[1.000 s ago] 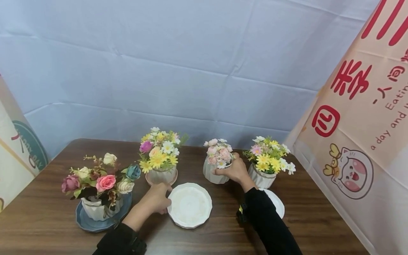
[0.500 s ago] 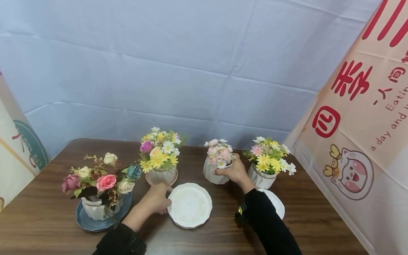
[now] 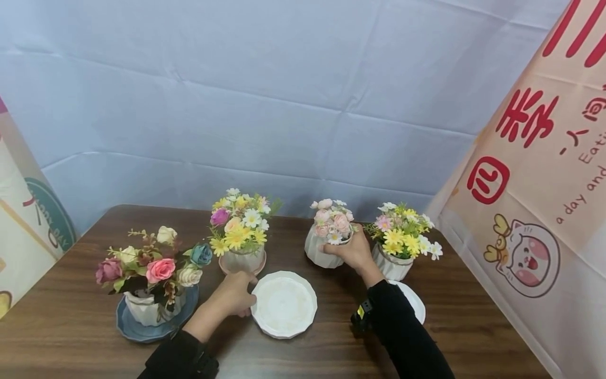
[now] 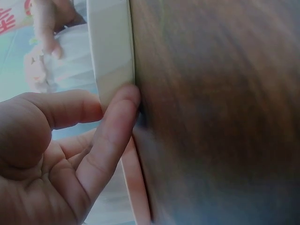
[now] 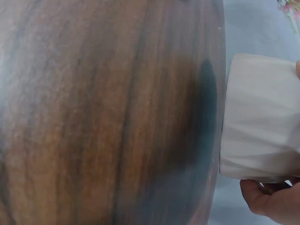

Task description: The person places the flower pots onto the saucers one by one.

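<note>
My right hand (image 3: 356, 253) grips a white fluted flowerpot (image 3: 316, 250) of pale pink roses and small daisies, thumb across its front near the rim. In the right wrist view the pot's bare wall (image 5: 262, 117) shows, with fingers (image 5: 276, 201) at its edge. The pot leans slightly, over the back of the table. On the left, my left hand (image 3: 232, 296) pinches the edge of a white scalloped plate (image 3: 284, 304) between thumb and finger. The left wrist view shows that plate's rim (image 4: 112, 42) close up, thumb on one side and a fingertip beneath.
Left, a pot of mixed roses (image 3: 158, 270) stands on a blue plate (image 3: 127, 329). A daisy pot (image 3: 240, 259) sits on a pink saucer (image 3: 260, 267). To the right are another daisy pot (image 3: 392, 267) and a white plate (image 3: 413, 302), partly hidden by the right sleeve.
My right hand has raised the pink-rose pot a little and shifted it slightly right, tipping it. The left hand stays at the white plate's edge. The whole head view shifts slightly.
</note>
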`<state>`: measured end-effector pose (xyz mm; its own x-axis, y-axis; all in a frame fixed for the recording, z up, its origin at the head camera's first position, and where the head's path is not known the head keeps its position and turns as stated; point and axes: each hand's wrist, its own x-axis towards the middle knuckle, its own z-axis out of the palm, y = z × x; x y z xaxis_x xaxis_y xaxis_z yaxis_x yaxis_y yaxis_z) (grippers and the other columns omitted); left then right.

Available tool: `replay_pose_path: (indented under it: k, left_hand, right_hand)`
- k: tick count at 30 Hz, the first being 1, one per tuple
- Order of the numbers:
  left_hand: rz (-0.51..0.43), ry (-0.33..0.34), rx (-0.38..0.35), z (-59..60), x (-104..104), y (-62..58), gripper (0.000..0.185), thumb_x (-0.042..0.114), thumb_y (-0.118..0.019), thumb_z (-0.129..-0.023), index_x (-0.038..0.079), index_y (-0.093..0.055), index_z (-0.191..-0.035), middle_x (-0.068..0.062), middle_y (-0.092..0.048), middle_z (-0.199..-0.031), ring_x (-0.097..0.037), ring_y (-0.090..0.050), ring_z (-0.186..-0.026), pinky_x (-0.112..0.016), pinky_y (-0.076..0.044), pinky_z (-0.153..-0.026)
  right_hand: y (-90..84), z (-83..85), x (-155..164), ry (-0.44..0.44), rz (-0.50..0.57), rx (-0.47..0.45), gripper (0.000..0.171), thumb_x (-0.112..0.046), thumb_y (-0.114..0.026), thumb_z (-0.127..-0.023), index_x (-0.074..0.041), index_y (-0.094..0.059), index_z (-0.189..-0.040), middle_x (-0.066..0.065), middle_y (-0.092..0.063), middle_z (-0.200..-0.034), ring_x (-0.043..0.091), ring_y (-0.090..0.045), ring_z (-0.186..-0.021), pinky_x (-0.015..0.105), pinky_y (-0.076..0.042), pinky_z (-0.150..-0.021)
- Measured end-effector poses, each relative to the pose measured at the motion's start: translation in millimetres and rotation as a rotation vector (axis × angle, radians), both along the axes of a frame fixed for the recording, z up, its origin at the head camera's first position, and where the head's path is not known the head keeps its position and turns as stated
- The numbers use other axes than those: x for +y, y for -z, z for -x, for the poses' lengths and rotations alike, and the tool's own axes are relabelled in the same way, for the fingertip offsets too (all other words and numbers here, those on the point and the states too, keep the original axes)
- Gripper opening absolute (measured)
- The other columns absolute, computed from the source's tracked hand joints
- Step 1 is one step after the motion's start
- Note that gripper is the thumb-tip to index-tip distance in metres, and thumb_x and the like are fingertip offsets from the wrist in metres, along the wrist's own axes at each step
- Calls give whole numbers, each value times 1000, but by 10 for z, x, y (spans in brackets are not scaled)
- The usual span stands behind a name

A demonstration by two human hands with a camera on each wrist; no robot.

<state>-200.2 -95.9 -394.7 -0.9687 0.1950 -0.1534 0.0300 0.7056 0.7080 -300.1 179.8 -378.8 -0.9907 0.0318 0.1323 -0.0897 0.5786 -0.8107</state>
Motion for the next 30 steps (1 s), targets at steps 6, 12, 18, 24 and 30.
replay_pose_path:
  k: [6,12,18,24,30]
  left_hand:
    - [-2,-6,-8,9,3,15,37,-6,-59,-78,-11,-56,-114,-7,-56,-57,-16,-57,-44,-27,-49,-42]
    - [-10,-4,-21,7,0,5,36,-5,-59,-78,-11,-56,-113,-7,-56,-59,-16,-57,-45,-27,-50,-43]
    - [-44,-7,-43,-6,-24,-11,33,-5,-57,-80,-11,-56,-112,-8,-56,-59,-17,-58,-47,-28,-51,-45]
    - [-95,-9,-60,1,-48,-2,32,-6,-55,-80,-12,-56,-111,-9,-55,-63,-18,-59,-49,-29,-52,-46]
    - [-93,-6,-36,4,-41,13,33,-7,-53,-78,-13,-56,-111,-9,-55,-60,-17,-58,-47,-28,-51,-44]
  right_hand:
    - [5,-7,-5,17,-14,-2,100,-30,-87,-59,3,-28,-133,24,-43,-127,35,-42,-118,45,-38,-95]
    - [28,-47,-11,34,-38,-13,100,-31,-86,-59,3,-28,-133,26,-43,-126,37,-43,-117,46,-39,-94]
    - [25,-140,-74,31,-35,-32,104,-32,-86,-59,3,-25,-135,26,-43,-127,37,-43,-117,46,-41,-92]
    - [13,-254,-153,17,-37,-24,104,-33,-87,-59,1,-27,-137,25,-44,-128,36,-44,-117,46,-43,-89]
    - [7,-371,-223,10,-39,8,102,-33,-87,-57,0,-31,-135,22,-47,-125,34,-46,-116,45,-42,-89]
